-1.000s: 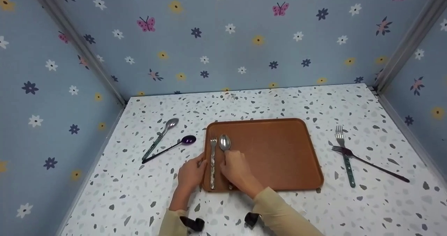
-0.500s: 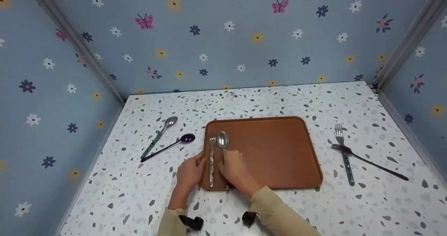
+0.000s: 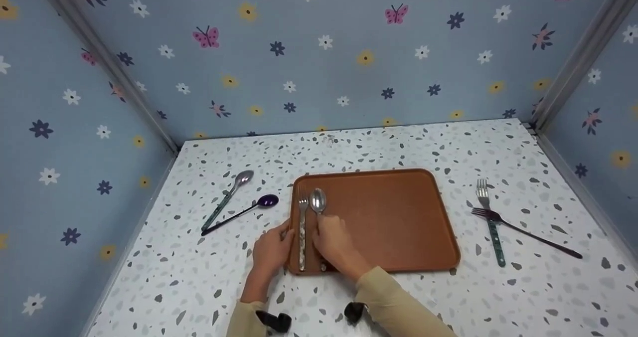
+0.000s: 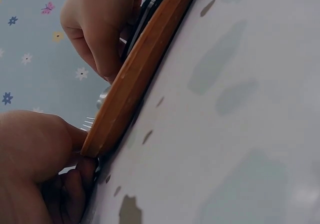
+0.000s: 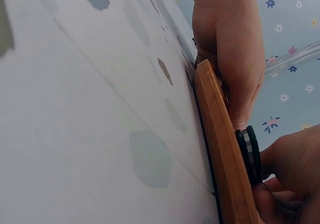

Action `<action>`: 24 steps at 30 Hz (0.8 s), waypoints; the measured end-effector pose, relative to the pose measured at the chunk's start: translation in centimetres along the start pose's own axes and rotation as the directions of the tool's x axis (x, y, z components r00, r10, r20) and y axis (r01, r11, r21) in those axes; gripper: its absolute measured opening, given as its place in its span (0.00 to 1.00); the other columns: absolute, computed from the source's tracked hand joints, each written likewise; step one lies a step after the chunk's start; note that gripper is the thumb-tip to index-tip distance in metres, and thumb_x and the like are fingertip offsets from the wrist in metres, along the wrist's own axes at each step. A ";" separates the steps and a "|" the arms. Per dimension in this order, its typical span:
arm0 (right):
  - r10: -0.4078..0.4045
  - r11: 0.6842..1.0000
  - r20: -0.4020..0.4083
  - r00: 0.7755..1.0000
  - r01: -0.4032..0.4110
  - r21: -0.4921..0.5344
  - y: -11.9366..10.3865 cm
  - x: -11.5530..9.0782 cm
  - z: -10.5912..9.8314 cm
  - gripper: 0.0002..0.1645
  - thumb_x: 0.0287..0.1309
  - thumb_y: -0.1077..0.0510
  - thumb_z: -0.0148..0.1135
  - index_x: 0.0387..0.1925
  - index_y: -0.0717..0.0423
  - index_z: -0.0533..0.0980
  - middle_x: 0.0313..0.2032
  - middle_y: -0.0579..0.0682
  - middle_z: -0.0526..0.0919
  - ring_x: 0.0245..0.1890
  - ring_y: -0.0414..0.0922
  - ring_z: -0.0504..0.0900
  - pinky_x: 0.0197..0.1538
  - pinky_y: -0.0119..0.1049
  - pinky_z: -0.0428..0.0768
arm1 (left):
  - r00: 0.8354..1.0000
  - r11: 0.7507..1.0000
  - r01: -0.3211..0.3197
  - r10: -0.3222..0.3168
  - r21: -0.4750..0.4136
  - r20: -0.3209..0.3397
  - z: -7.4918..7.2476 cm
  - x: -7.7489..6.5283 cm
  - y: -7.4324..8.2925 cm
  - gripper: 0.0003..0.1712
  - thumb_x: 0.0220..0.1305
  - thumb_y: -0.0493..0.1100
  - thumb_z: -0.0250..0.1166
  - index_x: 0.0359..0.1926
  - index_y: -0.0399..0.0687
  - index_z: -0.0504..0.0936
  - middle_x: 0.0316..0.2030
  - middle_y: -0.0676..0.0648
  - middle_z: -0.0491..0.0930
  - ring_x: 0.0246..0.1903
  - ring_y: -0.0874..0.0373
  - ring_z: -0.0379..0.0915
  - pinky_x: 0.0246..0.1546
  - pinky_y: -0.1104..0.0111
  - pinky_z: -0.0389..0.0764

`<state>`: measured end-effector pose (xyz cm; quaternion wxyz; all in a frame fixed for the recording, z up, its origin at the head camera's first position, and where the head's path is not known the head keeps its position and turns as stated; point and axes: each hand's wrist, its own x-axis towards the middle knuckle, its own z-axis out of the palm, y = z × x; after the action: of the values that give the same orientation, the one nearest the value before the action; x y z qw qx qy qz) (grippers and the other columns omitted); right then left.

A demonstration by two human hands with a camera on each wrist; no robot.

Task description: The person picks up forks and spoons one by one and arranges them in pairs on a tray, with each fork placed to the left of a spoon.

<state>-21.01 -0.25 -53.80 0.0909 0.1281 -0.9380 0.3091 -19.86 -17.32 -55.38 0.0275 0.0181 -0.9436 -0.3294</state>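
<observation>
A brown tray (image 3: 389, 217) lies on the speckled table. At its left edge my left hand (image 3: 271, 250) grips the rim, thumb on top and fingers curled beneath, as the left wrist view shows. Just inside that edge, a fork (image 3: 302, 232) with a patterned handle lies lengthwise, tines away from me. My right hand (image 3: 338, 242) holds a spoon (image 3: 318, 201) by its handle, to the right of the fork and nearly parallel to it. The spoon's bowl points away, and its handle end (image 5: 248, 151) lies over the tray's near rim. The middle of the handle is hidden under my fingers.
Left of the tray lie a green-handled spoon (image 3: 219, 211) and a dark purple spoon (image 3: 268, 201), their handle ends meeting. To the right, a dark fork (image 3: 538, 238) crosses a green-handled fork (image 3: 496, 242). Flower-patterned walls (image 3: 344, 73) enclose the table's back and sides.
The spoon in my right hand has shifted slightly left, closer to the fork, its handle end moving the most. My left hand stays on the tray's edge.
</observation>
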 end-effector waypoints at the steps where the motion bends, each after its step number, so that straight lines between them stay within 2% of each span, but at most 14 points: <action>1: -0.001 1.000 0.003 1.000 0.001 0.001 0.0 0.0 0.0 0.08 0.56 0.64 0.62 0.23 0.55 0.75 0.23 0.53 0.80 0.25 0.51 0.82 0.24 0.40 0.78 | 1.000 1.000 0.000 0.000 0.003 -0.002 0.0 0.0 0.0 0.23 0.69 0.52 0.59 0.63 0.56 0.77 0.37 0.41 0.84 0.23 0.54 0.72 0.23 0.60 0.72; 3: -0.006 1.000 0.003 1.000 0.006 -0.011 0.1 0.1 0.1 0.08 0.57 0.64 0.62 0.23 0.55 0.75 0.23 0.53 0.80 0.25 0.50 0.82 0.24 0.40 0.78 | 1.000 1.000 -0.003 0.003 0.008 -0.003 0.1 0.0 -0.1 0.23 0.70 0.52 0.59 0.63 0.56 0.77 0.36 0.41 0.84 0.23 0.53 0.73 0.24 0.59 0.72; 9: -0.031 0.999 0.001 1.000 0.031 -0.041 0.4 0.2 0.2 0.10 0.58 0.63 0.62 0.22 0.54 0.74 0.22 0.51 0.79 0.25 0.50 0.82 0.25 0.40 0.78 | 1.000 1.000 -0.012 0.012 0.003 -0.008 0.0 -0.1 -0.1 0.23 0.70 0.51 0.59 0.63 0.56 0.77 0.44 0.40 0.84 0.28 0.51 0.76 0.26 0.58 0.74; 13: -0.042 0.997 -0.001 0.999 0.042 -0.057 0.6 0.2 0.3 0.06 0.56 0.63 0.64 0.26 0.55 0.75 0.23 0.52 0.79 0.27 0.51 0.83 0.25 0.41 0.78 | 1.000 1.000 -0.011 0.011 -0.004 -0.004 0.0 -0.3 0.1 0.23 0.70 0.51 0.59 0.63 0.55 0.77 0.43 0.40 0.84 0.29 0.51 0.78 0.27 0.57 0.75; 18: -0.032 0.999 -0.009 0.999 0.032 -0.035 0.6 0.1 0.3 0.05 0.54 0.64 0.64 0.27 0.55 0.75 0.25 0.53 0.80 0.28 0.52 0.83 0.27 0.43 0.79 | 1.000 1.000 -0.019 0.019 -0.006 -0.009 0.0 -0.4 0.1 0.23 0.70 0.50 0.59 0.63 0.53 0.77 0.45 0.41 0.83 0.35 0.47 0.80 0.31 0.55 0.77; 24: -0.040 0.999 -0.023 0.999 0.039 -0.033 0.7 0.2 0.6 0.03 0.55 0.64 0.64 0.29 0.57 0.76 0.26 0.54 0.80 0.29 0.53 0.82 0.29 0.44 0.80 | 1.000 1.000 -0.012 0.012 0.000 -0.016 0.0 -0.2 0.1 0.22 0.69 0.51 0.60 0.62 0.54 0.78 0.42 0.41 0.84 0.32 0.48 0.80 0.29 0.55 0.76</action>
<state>-21.43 -0.10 -54.57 0.1103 0.1415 -0.9390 0.2936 -19.61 -17.21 -55.31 0.0370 0.0153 -0.9435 -0.3291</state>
